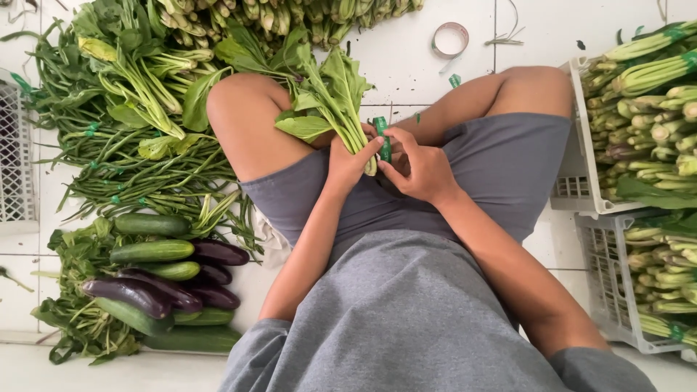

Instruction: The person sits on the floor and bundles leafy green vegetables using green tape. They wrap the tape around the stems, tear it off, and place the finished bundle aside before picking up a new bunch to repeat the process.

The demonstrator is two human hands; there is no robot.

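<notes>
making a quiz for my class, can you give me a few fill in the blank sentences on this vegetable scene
1. The left hand grips a bunch of leafy greens by the ____.
2. The right hand pinches a strip of tape coloured ____.
3. The purple eggplants lie on the floor among green ____.
4. The white crates at the person's right hold trimmed ____.

Missing words: stems; green; cucumbers; greens

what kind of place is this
Likely a vegetable sorting or market prep spot on a white tiled floor: heaps of leafy greens, cucumbers and eggplants, and white crates of bundled greens.
</notes>
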